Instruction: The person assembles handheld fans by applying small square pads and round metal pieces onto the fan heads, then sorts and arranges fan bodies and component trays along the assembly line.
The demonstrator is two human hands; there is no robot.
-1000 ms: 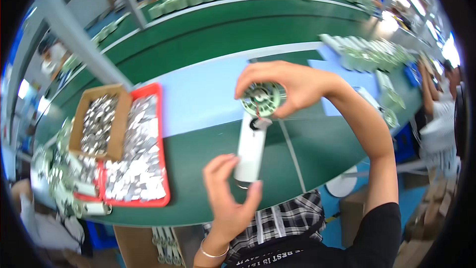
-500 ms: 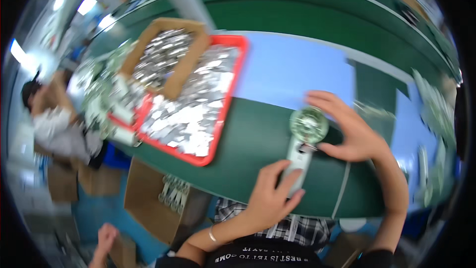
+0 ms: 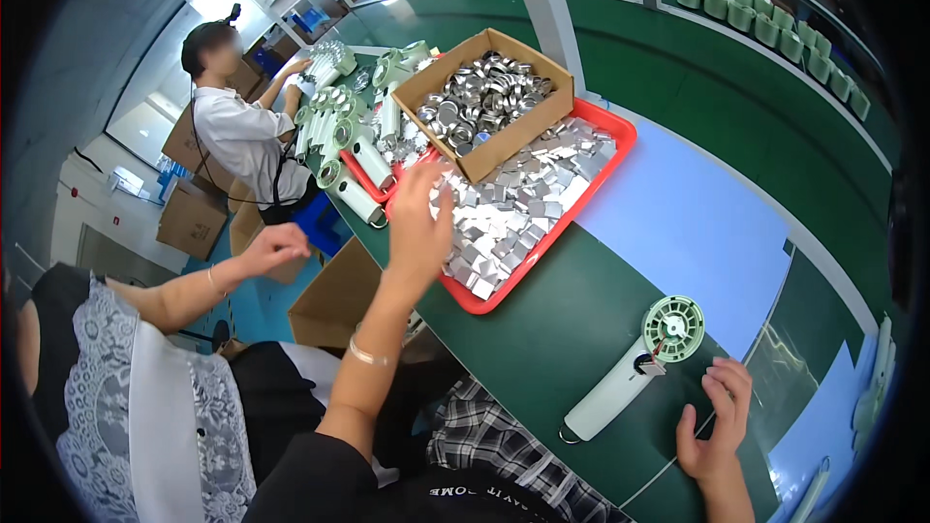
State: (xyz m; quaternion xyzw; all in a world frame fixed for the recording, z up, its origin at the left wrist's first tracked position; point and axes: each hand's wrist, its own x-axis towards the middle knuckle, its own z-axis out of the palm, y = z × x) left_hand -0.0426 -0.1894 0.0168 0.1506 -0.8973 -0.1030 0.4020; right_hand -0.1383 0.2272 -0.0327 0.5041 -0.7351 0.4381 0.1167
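Note:
A pale green handheld fan [image 3: 612,389] lies on the green table, its round head [image 3: 673,328] showing the inner ribs and a small metal-coloured piece at the neck. Beside that head, apart from it, my right hand [image 3: 719,426] rests with fingers loosely bent and nothing in them. My left hand [image 3: 418,232] is raised over the near left edge of the red tray [image 3: 481,305], fingers stretched out and thumb apart. Many small silvery square pieces [image 3: 533,199] fill the tray. A cardboard box [image 3: 523,140] of round metal parts [image 3: 484,102] sits on its far side.
More pale green fans [image 3: 349,194] crowd the table left of the tray. A blue sheet [image 3: 693,223] lies beyond the fan. One person [image 3: 237,126] works at the far left; another person's hand [image 3: 274,250] is near my left arm. An open carton [image 3: 334,295] stands below the table edge.
My view has turned left. My left hand has left the fan's handle and moved to the tray. My right hand has come away from the fan's head, and the fan lies alone.

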